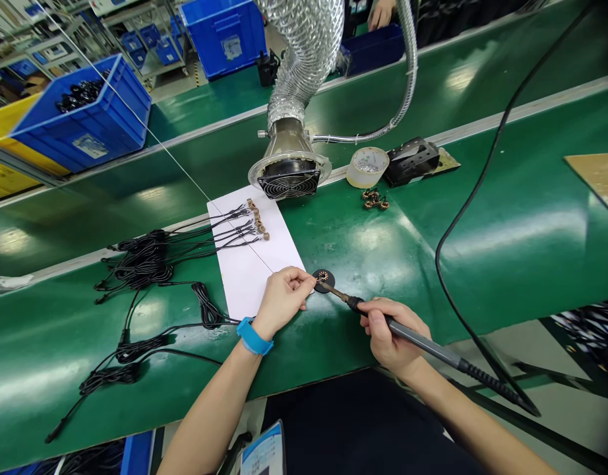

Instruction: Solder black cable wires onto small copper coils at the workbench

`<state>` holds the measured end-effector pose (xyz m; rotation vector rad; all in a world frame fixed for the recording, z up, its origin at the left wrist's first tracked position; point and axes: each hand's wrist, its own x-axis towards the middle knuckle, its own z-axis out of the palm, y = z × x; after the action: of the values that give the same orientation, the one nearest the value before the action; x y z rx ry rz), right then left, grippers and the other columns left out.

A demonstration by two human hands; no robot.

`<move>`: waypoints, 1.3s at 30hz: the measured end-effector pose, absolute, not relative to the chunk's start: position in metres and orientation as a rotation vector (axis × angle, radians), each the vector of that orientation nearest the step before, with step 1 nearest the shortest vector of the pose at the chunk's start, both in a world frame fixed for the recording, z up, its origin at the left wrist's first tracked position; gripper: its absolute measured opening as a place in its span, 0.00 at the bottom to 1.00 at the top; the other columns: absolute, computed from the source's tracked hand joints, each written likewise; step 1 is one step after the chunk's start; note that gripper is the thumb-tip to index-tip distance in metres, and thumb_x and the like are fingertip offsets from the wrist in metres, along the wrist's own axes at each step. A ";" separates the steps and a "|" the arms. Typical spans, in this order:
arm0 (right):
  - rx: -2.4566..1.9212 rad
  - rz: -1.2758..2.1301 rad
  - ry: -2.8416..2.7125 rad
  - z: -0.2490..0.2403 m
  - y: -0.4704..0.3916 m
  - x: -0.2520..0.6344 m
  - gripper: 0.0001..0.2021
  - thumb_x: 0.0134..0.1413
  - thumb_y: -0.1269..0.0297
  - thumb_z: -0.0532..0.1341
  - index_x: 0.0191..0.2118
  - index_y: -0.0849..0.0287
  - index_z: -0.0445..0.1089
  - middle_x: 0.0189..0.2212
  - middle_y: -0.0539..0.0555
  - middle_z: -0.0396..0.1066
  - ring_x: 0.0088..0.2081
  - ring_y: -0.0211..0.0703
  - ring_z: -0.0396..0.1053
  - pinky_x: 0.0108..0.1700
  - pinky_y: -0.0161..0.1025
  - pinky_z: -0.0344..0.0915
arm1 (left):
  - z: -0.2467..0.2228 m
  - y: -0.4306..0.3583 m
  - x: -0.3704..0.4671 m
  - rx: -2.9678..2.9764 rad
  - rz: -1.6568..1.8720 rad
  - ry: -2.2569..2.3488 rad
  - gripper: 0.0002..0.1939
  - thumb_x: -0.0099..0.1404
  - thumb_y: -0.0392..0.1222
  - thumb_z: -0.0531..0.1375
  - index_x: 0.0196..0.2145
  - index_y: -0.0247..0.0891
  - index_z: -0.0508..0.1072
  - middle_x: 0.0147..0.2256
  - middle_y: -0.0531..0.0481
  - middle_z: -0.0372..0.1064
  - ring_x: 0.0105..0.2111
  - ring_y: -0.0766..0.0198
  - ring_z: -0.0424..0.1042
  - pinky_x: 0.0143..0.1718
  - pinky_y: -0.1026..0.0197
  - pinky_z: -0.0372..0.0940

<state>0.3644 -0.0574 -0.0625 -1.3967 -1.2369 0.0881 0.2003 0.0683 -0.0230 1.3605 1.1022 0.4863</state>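
Note:
My right hand [395, 333] grips a soldering iron [423, 343] like a pen, its tip at a small copper-wound ring coil [322, 276]. The coil sits on a round black disc [328, 286] on the green bench. My left hand [287, 293] is closed in a pinch just left of the coil. Thin solder wire [185, 173] runs down from the upper left into this hand; whatever else the fingertips hold is hidden. A black cable [210, 310] passes behind the left wrist. Under the left hand lies a white sheet [244, 277].
Finished-looking coils [257, 218] with black cables lie on the sheet, beside a cable pile [146, 257]. A fume extractor [289, 168] hangs over the bench. Loose coils [374, 199], a tape roll [367, 166] and a black holder [413, 161] stand right. A co-worker's hand [382, 13] shows behind.

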 end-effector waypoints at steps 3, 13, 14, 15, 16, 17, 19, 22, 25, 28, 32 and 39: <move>-1.387 0.102 -1.238 -0.063 -0.057 0.364 0.06 0.59 0.70 0.60 0.37 0.55 0.75 0.22 0.47 0.73 0.25 0.40 0.75 0.34 0.41 0.73 | -0.023 0.069 0.200 1.371 0.484 1.104 0.13 0.61 0.48 0.63 0.32 0.33 0.75 0.21 0.56 0.64 0.17 0.72 0.64 0.18 0.69 0.61; -1.352 0.124 -1.091 -0.065 -0.059 0.365 0.07 0.61 0.67 0.58 0.36 0.57 0.75 0.19 0.46 0.70 0.20 0.40 0.71 0.29 0.41 0.71 | -0.022 0.068 0.200 1.365 0.478 1.092 0.13 0.62 0.47 0.63 0.32 0.32 0.74 0.21 0.56 0.63 0.17 0.72 0.64 0.18 0.70 0.60; -1.346 0.133 -1.092 -0.066 -0.059 0.365 0.07 0.61 0.68 0.58 0.36 0.56 0.75 0.19 0.46 0.70 0.21 0.40 0.71 0.29 0.41 0.71 | -0.021 0.068 0.200 1.368 0.476 1.090 0.13 0.62 0.47 0.63 0.32 0.32 0.74 0.21 0.56 0.63 0.17 0.72 0.64 0.18 0.70 0.61; -1.338 0.138 -1.094 -0.066 -0.060 0.365 0.07 0.61 0.68 0.58 0.37 0.56 0.75 0.19 0.47 0.70 0.21 0.40 0.71 0.29 0.41 0.71 | -0.021 0.068 0.200 1.371 0.475 1.088 0.13 0.62 0.47 0.63 0.32 0.32 0.74 0.21 0.56 0.63 0.17 0.72 0.64 0.19 0.70 0.61; -1.332 0.140 -1.098 -0.067 -0.060 0.365 0.07 0.60 0.68 0.59 0.37 0.56 0.75 0.19 0.47 0.70 0.21 0.40 0.71 0.29 0.41 0.71 | -0.021 0.069 0.200 1.374 0.472 1.086 0.13 0.62 0.47 0.63 0.32 0.32 0.74 0.21 0.56 0.63 0.17 0.72 0.64 0.19 0.69 0.61; -1.327 0.139 -1.103 -0.067 -0.060 0.365 0.07 0.60 0.68 0.58 0.37 0.56 0.75 0.19 0.47 0.70 0.21 0.40 0.71 0.29 0.41 0.70 | -0.021 0.069 0.200 1.374 0.469 1.084 0.13 0.62 0.48 0.63 0.32 0.33 0.74 0.21 0.56 0.63 0.17 0.72 0.64 0.19 0.69 0.61; -1.338 0.133 -1.108 -0.067 -0.060 0.366 0.07 0.61 0.67 0.58 0.36 0.57 0.75 0.19 0.47 0.70 0.21 0.40 0.71 0.28 0.42 0.71 | -0.021 0.069 0.200 1.372 0.463 1.083 0.13 0.62 0.48 0.63 0.32 0.33 0.74 0.21 0.56 0.63 0.17 0.72 0.64 0.19 0.69 0.61; -1.339 0.136 -1.107 -0.067 -0.060 0.365 0.07 0.61 0.67 0.58 0.36 0.57 0.75 0.19 0.47 0.70 0.21 0.40 0.70 0.28 0.41 0.70 | -0.022 0.070 0.199 1.369 0.461 1.076 0.14 0.62 0.49 0.64 0.32 0.33 0.75 0.21 0.56 0.63 0.17 0.72 0.64 0.19 0.69 0.61; -1.324 0.143 -1.089 -0.067 -0.059 0.365 0.07 0.60 0.67 0.58 0.36 0.56 0.75 0.19 0.47 0.69 0.21 0.40 0.71 0.27 0.41 0.70 | -0.022 0.071 0.200 1.364 0.460 1.070 0.15 0.62 0.50 0.64 0.33 0.33 0.75 0.21 0.56 0.63 0.17 0.72 0.64 0.19 0.69 0.61; -1.335 0.135 -1.076 -0.067 -0.059 0.365 0.07 0.60 0.68 0.58 0.36 0.56 0.75 0.19 0.47 0.69 0.22 0.41 0.72 0.28 0.41 0.71 | -0.023 0.071 0.200 1.358 0.452 1.069 0.15 0.62 0.49 0.64 0.33 0.32 0.75 0.21 0.55 0.63 0.17 0.72 0.64 0.19 0.69 0.61; -1.319 0.147 -1.091 -0.066 -0.059 0.364 0.07 0.60 0.69 0.58 0.36 0.56 0.75 0.19 0.47 0.69 0.21 0.40 0.71 0.27 0.40 0.69 | -0.023 0.071 0.199 1.368 0.446 1.069 0.15 0.62 0.49 0.63 0.33 0.32 0.75 0.21 0.55 0.63 0.17 0.72 0.63 0.19 0.69 0.61; -1.341 0.131 -1.143 -0.065 -0.057 0.363 0.07 0.60 0.67 0.58 0.36 0.56 0.75 0.18 0.46 0.68 0.21 0.40 0.71 0.27 0.41 0.70 | -0.024 0.072 0.199 1.380 0.448 1.058 0.15 0.62 0.50 0.63 0.33 0.33 0.75 0.21 0.56 0.63 0.17 0.72 0.64 0.19 0.69 0.61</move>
<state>0.3632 -0.0570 -0.0647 -1.3406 -1.1427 0.1312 0.1991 0.0715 -0.0244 1.3797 1.0577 0.4480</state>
